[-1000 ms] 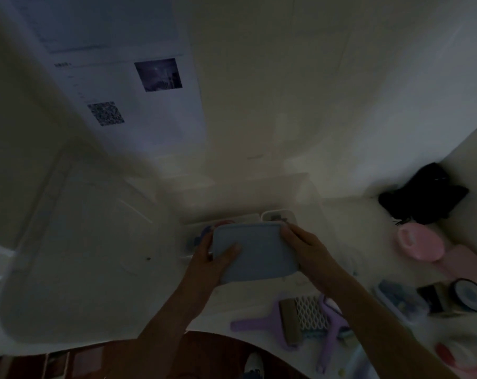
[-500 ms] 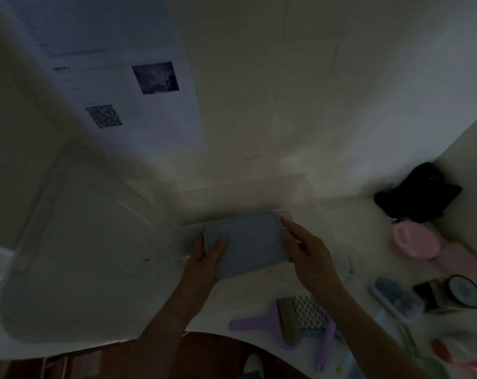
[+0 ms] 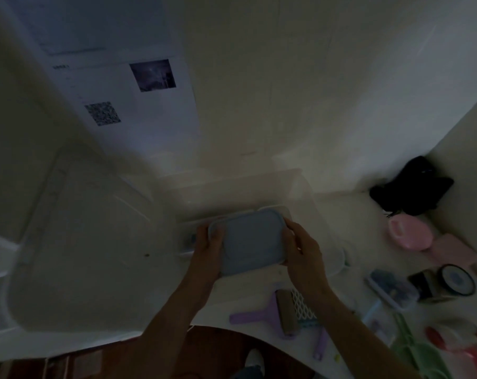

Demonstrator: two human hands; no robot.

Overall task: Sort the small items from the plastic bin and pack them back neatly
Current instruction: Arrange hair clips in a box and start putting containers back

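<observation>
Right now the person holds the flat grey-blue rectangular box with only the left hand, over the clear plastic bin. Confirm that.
Not quite: both hands hold it. The head view shows the left hand gripping one short side of the flat grey-blue rectangular box and the right hand the other, over the clear plastic bin.

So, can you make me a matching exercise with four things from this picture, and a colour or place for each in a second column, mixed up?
Things:
1. blue box
2. black bag
3. lilac scraper
4. bin lid

Descriptions:
a. leans at the far left, clear plastic
b. lies on the table near its front edge
c. held between the left hand and right hand
d. sits in the far right corner by the wall

Pairs: 1-c, 2-d, 3-b, 4-a
</observation>
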